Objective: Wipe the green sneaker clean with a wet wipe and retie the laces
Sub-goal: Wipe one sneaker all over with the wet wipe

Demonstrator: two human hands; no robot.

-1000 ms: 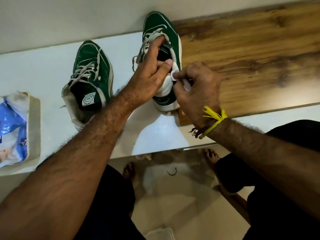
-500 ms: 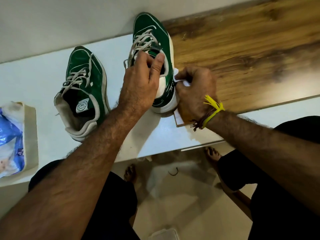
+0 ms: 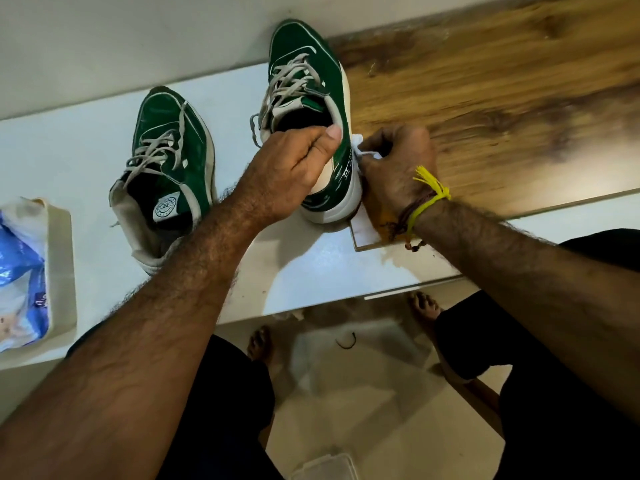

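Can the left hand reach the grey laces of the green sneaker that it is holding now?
Probably yes. The left hand grips the collar of the green suede sneaker, and its grey laces lie uncovered just beyond the fingers. It would first have to release the collar.

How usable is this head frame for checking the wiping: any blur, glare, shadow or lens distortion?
Head view: the sneaker being wiped, left hand, right hand and wet wipe are sharp; the wooden board smears at right; soft shadow falls on the white table under the left arm; table edges bow from the wide lens; no harsh glare.
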